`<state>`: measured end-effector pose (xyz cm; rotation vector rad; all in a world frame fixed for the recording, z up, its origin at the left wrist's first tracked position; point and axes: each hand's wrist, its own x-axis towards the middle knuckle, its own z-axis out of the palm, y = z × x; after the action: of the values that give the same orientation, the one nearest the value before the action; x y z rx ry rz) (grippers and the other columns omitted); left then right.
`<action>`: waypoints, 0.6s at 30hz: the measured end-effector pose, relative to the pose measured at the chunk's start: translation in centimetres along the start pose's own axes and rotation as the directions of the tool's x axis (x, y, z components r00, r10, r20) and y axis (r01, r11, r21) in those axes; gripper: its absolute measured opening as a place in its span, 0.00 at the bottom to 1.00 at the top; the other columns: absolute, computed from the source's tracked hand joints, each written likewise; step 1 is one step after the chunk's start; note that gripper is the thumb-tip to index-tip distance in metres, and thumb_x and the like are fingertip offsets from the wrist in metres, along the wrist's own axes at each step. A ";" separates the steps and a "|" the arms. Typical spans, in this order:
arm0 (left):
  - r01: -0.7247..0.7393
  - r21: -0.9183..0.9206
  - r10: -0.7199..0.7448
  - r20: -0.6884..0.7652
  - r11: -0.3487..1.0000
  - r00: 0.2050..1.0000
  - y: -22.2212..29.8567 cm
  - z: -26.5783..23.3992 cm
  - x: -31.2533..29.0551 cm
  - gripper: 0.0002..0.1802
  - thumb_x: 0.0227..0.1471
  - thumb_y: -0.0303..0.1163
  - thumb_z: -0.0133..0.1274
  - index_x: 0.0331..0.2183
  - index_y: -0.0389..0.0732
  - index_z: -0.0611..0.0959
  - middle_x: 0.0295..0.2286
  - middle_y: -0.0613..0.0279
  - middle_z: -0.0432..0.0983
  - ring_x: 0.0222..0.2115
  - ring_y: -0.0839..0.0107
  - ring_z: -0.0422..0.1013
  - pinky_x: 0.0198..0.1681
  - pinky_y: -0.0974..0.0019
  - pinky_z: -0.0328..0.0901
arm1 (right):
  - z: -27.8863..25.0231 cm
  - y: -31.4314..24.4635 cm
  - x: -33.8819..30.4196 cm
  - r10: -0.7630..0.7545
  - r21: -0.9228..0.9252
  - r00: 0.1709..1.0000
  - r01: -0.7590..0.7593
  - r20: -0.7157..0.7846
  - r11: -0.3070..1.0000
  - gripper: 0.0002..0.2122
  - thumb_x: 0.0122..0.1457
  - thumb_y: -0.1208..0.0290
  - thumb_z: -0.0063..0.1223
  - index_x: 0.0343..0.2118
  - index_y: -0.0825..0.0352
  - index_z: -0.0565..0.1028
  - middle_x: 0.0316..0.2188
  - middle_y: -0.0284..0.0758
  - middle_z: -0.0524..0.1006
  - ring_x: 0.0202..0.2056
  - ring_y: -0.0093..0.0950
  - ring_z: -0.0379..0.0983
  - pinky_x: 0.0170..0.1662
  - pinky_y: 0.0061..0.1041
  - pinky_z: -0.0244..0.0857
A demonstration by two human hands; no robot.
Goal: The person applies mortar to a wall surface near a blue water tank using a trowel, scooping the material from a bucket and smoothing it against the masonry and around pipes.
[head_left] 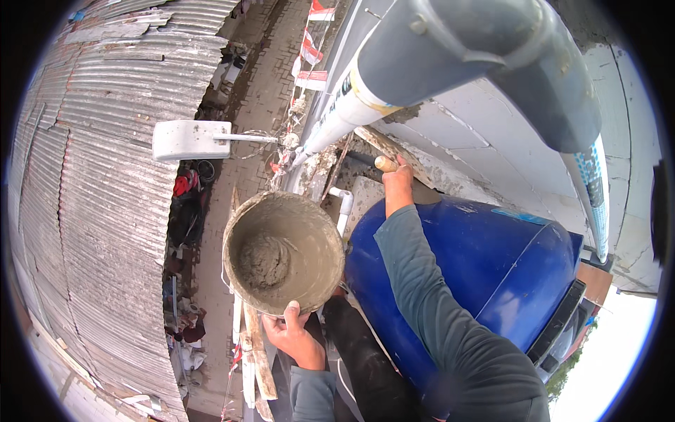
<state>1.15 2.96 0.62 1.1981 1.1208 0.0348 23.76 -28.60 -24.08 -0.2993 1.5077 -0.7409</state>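
A round bucket (320, 232), its wall coated in cement, holds some wet grey mortar (264, 261) in its bottom. My left hand (299, 341) grips the near rim, thumb over the edge, and the bucket tilts so its inside shows. Farther off to the right, my right hand (399, 184) is closed around the wooden handle of a trowel (384, 164). The trowel's grey blade is partly hidden behind that hand, close to the foot of the block wall. Below my right forearm lies a large blue plastic tank (478, 260).
A grey pipe elbow (485, 42) looms overhead. A white street lamp (190, 139) juts out left of the bucket, near red-and-white flags (313, 49). Corrugated roofing (119, 197) and a paved alley (249, 105) lie far below. The grey block wall (485, 119) rises right.
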 end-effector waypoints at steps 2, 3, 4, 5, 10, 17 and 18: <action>0.005 -0.003 -0.005 0.001 1.000 1.000 -0.1 0.0 0.0 0.18 0.53 0.24 0.56 0.47 0.39 0.75 0.41 0.60 0.76 0.37 0.70 0.76 0.33 0.68 0.74 | 0.6 -1.6 -2.0 -0.085 -0.041 0.993 0.082 -0.085 0.996 0.14 0.52 0.80 0.67 0.40 0.75 0.74 0.41 0.44 0.80 0.33 0.43 0.81 0.37 0.44 0.80; 0.001 -0.001 -0.001 -0.005 1.000 1.000 0.0 -0.1 0.2 0.18 0.53 0.24 0.56 0.47 0.38 0.75 0.41 0.60 0.76 0.36 0.70 0.76 0.33 0.68 0.74 | 0.6 -2.2 -3.5 -0.132 -0.082 0.982 0.122 -0.132 0.989 0.15 0.50 0.81 0.67 0.39 0.75 0.74 0.41 0.44 0.80 0.33 0.43 0.81 0.37 0.45 0.80; -0.006 0.003 0.006 -0.014 1.000 1.000 0.1 -0.2 0.3 0.18 0.52 0.23 0.56 0.47 0.38 0.75 0.40 0.60 0.76 0.36 0.70 0.76 0.33 0.68 0.74 | 0.6 -2.4 -4.3 -0.178 -0.126 0.968 0.157 -0.178 0.980 0.15 0.49 0.82 0.68 0.38 0.75 0.74 0.41 0.44 0.80 0.33 0.43 0.81 0.36 0.46 0.81; -0.003 -0.004 0.003 -0.007 1.000 1.000 0.1 0.0 0.2 0.18 0.52 0.23 0.56 0.47 0.38 0.75 0.40 0.60 0.76 0.35 0.70 0.76 0.33 0.68 0.74 | 0.3 -3.4 -4.0 -0.226 -0.124 0.963 0.209 -0.146 0.970 0.20 0.43 0.80 0.73 0.37 0.77 0.72 0.40 0.45 0.80 0.33 0.41 0.81 0.33 0.41 0.81; 0.003 0.000 -0.003 -0.010 1.000 1.000 0.0 0.3 0.1 0.18 0.52 0.24 0.56 0.47 0.38 0.75 0.40 0.61 0.75 0.36 0.71 0.76 0.33 0.68 0.74 | -0.1 -4.8 -2.4 -0.254 -0.143 0.956 0.234 -0.145 0.962 0.25 0.42 0.80 0.72 0.43 0.77 0.70 0.44 0.46 0.79 0.36 0.42 0.81 0.34 0.43 0.81; -0.005 0.019 0.005 -0.007 1.000 1.000 0.3 0.6 -0.3 0.18 0.52 0.24 0.56 0.47 0.39 0.75 0.41 0.61 0.74 0.37 0.71 0.75 0.34 0.68 0.73 | -0.8 -1.8 1.3 -0.273 -0.076 0.959 0.267 -0.082 0.961 0.26 0.43 0.83 0.69 0.46 0.78 0.68 0.45 0.47 0.77 0.38 0.43 0.80 0.36 0.46 0.81; -0.006 0.012 0.007 -0.014 1.000 1.000 0.4 0.6 -0.3 0.18 0.52 0.24 0.57 0.47 0.39 0.75 0.41 0.61 0.74 0.37 0.71 0.75 0.34 0.68 0.73 | -0.9 -1.1 0.8 -0.275 -0.069 0.959 0.270 -0.076 0.960 0.26 0.43 0.84 0.68 0.46 0.78 0.67 0.45 0.47 0.77 0.38 0.43 0.80 0.37 0.45 0.81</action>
<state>1.63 2.56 1.09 1.2135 1.1312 0.0422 22.51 -29.68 -24.14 -0.5332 1.5885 -0.9382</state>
